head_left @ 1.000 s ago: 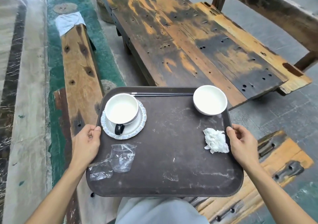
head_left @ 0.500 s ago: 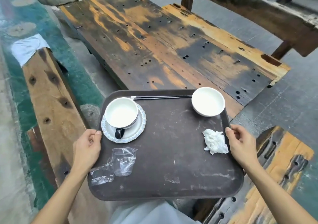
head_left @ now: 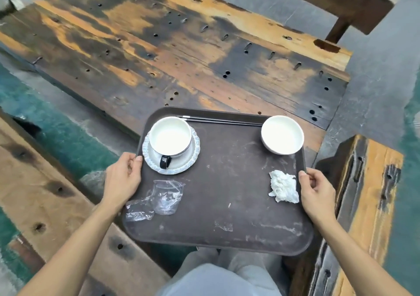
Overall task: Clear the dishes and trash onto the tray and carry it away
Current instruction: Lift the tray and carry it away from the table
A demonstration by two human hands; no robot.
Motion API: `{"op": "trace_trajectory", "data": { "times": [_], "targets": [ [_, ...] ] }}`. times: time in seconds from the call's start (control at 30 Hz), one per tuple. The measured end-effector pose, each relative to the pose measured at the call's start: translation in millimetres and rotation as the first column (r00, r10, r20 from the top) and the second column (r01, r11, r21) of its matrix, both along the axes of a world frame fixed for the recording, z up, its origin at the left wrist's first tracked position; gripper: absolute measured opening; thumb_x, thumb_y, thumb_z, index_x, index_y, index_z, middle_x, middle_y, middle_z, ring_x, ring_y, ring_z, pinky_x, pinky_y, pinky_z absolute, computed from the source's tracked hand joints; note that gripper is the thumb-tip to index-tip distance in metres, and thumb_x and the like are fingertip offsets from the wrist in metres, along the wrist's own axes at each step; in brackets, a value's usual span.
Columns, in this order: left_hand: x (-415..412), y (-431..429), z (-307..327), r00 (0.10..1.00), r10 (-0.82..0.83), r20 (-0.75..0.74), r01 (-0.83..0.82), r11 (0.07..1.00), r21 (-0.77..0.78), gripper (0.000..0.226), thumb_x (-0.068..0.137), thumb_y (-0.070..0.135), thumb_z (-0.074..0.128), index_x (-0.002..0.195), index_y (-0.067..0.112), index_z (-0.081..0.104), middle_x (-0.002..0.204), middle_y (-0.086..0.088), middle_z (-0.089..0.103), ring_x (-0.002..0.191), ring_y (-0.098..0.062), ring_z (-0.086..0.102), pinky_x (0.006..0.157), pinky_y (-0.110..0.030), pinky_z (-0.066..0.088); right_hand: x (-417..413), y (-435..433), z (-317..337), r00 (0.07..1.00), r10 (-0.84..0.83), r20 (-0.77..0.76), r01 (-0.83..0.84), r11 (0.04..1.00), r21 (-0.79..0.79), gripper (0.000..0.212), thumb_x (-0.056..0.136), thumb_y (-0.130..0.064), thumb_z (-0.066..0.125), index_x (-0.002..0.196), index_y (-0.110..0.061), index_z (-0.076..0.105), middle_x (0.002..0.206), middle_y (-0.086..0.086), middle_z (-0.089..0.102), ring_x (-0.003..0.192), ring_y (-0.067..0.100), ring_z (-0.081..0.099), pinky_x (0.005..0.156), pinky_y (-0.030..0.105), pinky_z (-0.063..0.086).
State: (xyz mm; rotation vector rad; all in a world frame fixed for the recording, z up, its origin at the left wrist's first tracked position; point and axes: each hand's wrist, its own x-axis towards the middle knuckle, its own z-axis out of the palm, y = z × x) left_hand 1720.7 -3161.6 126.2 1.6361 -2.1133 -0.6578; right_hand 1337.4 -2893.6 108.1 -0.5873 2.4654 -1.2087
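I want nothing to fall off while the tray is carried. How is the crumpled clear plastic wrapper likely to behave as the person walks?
The clear plastic wrapper looks thin and crumpled, so probably very light and floppy. It lies loose near the tray edge by the left hand, so air or a tilt could likely slide it off. It should not break.

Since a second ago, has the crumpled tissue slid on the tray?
No. The crumpled tissue lies by the tray right rim, beside the right hand thumb, below the white bowl, as before.
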Motion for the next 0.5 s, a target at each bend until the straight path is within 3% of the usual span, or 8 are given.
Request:
{"op": "trace_trajectory", "data": {
  "times": [0.17,0.37,0.5],
  "targets": [
    [-32.1,-58.6,-21.5,0.99,-0.128,0.051,0.127,0.992,0.021,0.017,0.1,0.029,0.051,0.09,0.016,0.055,0.061,0.003,0.058,0.063,-0.026,0.055,0.064,-0.038,0.041,-5.1,-21.2,-19.4,0.997,-0.07,-0.026,0.071,0.997,0.031,0.007,0.097,-0.033,0.058,0.091,-0.036,0.06,0.082,-0.01,0.065,0.072,-0.007,0.057,0.062,0.017,0.039],
    [-81.2,-113.0,-40.2,0.966,-0.247,0.082,0.243,0.969,0.048,0.018,0.1,0.029,0.052,0.087,0.017,0.051,0.06,0.003,0.056,0.059,-0.02,0.054,0.06,-0.037,0.038,-37.1,-45.2,-48.5,0.994,-0.098,-0.05,0.101,0.993,0.06,0.006,0.097,-0.031,0.058,0.093,-0.027,0.06,0.08,0.0,0.063,0.073,0.017,0.059,0.062,0.025,0.043],
    [-116.5,-147.3,-59.4,0.941,-0.308,0.143,0.297,0.95,0.093,0.021,0.1,0.03,0.053,0.086,0.014,0.049,0.06,0.0,0.055,0.058,-0.026,0.054,0.059,-0.038,0.038,-58.6,-58.8,-70.3,0.995,-0.101,-0.018,0.102,0.988,0.117,0.005,0.097,-0.03,0.057,0.095,-0.026,0.058,0.082,-0.003,0.063,0.073,0.014,0.059,0.062,0.028,0.046]
  ]
}}
